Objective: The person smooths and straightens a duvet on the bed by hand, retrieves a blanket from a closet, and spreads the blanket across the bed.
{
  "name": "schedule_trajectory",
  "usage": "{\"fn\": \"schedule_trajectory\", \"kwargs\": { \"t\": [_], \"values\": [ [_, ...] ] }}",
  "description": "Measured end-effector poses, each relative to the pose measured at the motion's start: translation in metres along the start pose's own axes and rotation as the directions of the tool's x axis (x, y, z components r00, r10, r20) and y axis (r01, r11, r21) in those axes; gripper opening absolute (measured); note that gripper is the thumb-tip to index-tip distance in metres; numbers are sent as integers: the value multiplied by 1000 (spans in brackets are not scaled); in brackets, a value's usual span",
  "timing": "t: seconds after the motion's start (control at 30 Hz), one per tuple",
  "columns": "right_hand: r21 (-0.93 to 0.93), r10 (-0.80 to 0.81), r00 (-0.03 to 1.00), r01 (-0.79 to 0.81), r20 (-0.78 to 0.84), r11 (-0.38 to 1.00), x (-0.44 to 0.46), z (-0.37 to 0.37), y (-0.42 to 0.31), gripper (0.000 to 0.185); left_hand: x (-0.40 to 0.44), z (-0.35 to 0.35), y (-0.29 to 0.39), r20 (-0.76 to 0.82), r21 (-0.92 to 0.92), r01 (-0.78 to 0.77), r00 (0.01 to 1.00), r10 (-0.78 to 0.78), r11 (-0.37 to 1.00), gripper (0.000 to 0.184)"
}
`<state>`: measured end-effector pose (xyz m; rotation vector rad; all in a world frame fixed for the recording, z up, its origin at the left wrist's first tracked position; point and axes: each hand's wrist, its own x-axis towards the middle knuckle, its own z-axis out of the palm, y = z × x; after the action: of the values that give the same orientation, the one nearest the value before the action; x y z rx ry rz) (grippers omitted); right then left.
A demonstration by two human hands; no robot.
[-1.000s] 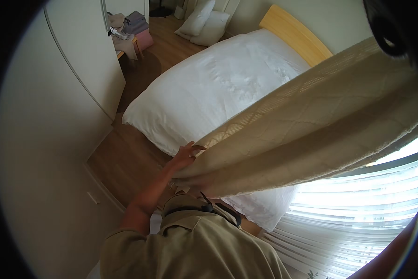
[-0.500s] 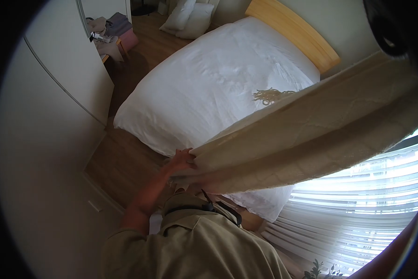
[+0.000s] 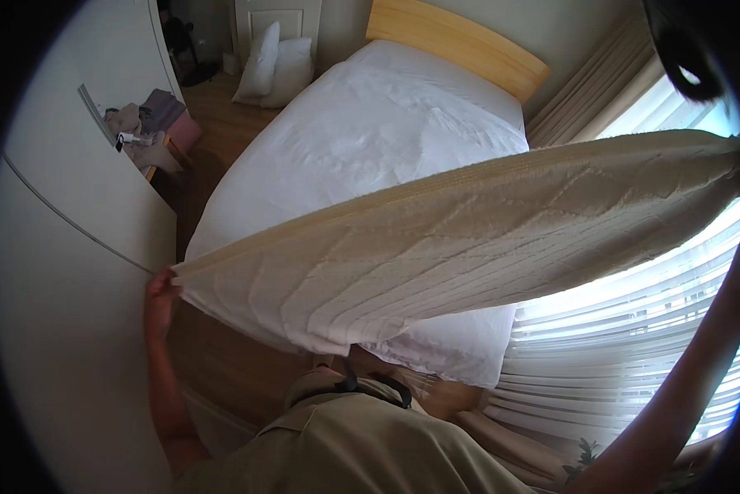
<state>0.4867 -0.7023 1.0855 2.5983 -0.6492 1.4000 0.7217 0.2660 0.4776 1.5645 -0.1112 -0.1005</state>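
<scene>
"What's in the left grip?"

"The left hand (image 3: 161,295) has its fingers closed on a corner of the beige blanket (image 3: 469,222), next to the pale cabinet door (image 3: 81,247)."

"And the right?"

"Can't tell. Only the right forearm (image 3: 687,383) shows; the hand is lost in the dark rim of the view (a fisheye nuisance), beside the blanket's bunched end."

"So which way does the cloth lie?"

"Rightward from the left grip. Its long axis runs across the view, climbing a little toward that bunched end. The left hand is at one end; the right arm is nearer the other."

"Behind it?"

"The bed (image 3: 386,123), under a white duvet; whether the blanket touches it, I can't say. Past that, the wooden headboard (image 3: 460,39), white pillows (image 3: 287,72) on the floor (image 3: 221,128), and the bright blinds (image 3: 600,346) at right."
</scene>
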Motion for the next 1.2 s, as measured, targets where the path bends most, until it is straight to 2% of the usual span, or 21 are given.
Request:
{"fn": "schedule_trajectory", "kwargs": {
  "t": [0.03, 0.07, 0.13, 0.2, 0.23, 0.3, 0.33, 0.37, 0.43, 0.47, 0.5, 0.53, 0.57, 0.63, 0.7, 0.77, 0.83, 0.93, 1.03, 1.17, 1.2],
  "values": [
    [27, -102, 994, 101, 48, 995, -34, 10, 13, 34, -5, 9, 56, -18, 120, -146, 989, 149, 982, 20],
    [97, -137, 988, 130, 74, 987, -57, 17, 27, 35, -1, -3, 86, 99, 142, -313, 948, 301, 939, 18],
    [232, -141, 986, 117, 87, 966, -88, 33, 73, 36, -1, -25, 120, -146, 77, -407, 898, 414, 910, 24],
    [310, -122, 988, 86, 99, 947, -110, 57, 120, 38, 1, -49, 167, -103, 183, -495, 850, 517, 850, 32],
    [328, -114, 988, 73, 107, 942, -115, 68, 147, 38, -2, -48, 197, -101, 205, -483, 854, 510, 851, 28],
    [648, 130, 979, -203, 159, 734, -137, 84, 141, 24, -1, -42, 253, -82, 480, -472, 815, 574, 739, 25],
    [714, 137, 968, -249, 211, 654, -148, 90, 135, 26, -6, -26, 281, -80, 679, -401, 791, 606, 614, 25],
    [758, 93, 960, -267, 265, 595, -157, 94, 125, 29, -11, -10, 299, -71, 829, -368, 678, 732, 421, 27],
    [811, -20, 929, -312, 370, 495, -161, 98, 79, 35, -5, 8, 335, -74, 848, -395, 574, 815, 354, 30],
    [814, 12, 902, -395, 431, 425, -159, 107, 78, 38, -1, 8, 353, -79, 844, -396, 576, 813, 363, 30],
    [811, 39, 872, -470, 488, 350, -153, 109, 77, 41, 7, -8, 369, -43, 787, -437, 666, 745, 436, 32],
    [813, -20, 877, -437, 480, 384, -146, 107, 63, 42, 20, -13, 388, 15, 730, -463, 747, 665, 504, 35],
    [819, -78, 883, -394, 464, 417, -146, 100, 45, 43, 28, -22, 397, 17, 727, -470, 742, 670, 501, 35],
    [776, -127, 811, -485, 572, 403, -146, 97, 51, 41, 37, -36, 405, -224, 797, -180, 799, 558, 577, 38],
    [807, -318, 742, -549, 590, 216, -147, 102, 65, 35, 29, -37, 403, -209, 853, -169, 756, 620, 494, 38],
    [821, -259, 784, -566, 564, 76, -164, 102, 65, 35, 29, -49, 387, -183, 906, -142, 717, 673, 398, 37],
    [818, -287, 777, -573, 561, 48, -171, 97, 69, 24, 41, -68, 374, -284, 914, -75, 581, 762, 399, 38],
    [835, -315, 774, -524, 549, 168, -172, 85, 79, 10, 25, -31, 383, -245, 877, -154, 671, 700, 454, 37],
    [732, -212, 702, -637, 680, 240, -172, 79, 91, 5, 25, -9, 379, -352, 848, -133, 582, 733, 513, 33],
    [707, -198, 723, -514, 662, 486, -177, 66, 96, 12, 20, 50, 398, -536, 768, -98, 443, 719, 633, 28],
    [662, -250, 638, -563, 729, 494, -171, 72, 101, 16, 21, 61, 401, -570, 744, -98, 423, 704, 661, 27]
  ]
}}
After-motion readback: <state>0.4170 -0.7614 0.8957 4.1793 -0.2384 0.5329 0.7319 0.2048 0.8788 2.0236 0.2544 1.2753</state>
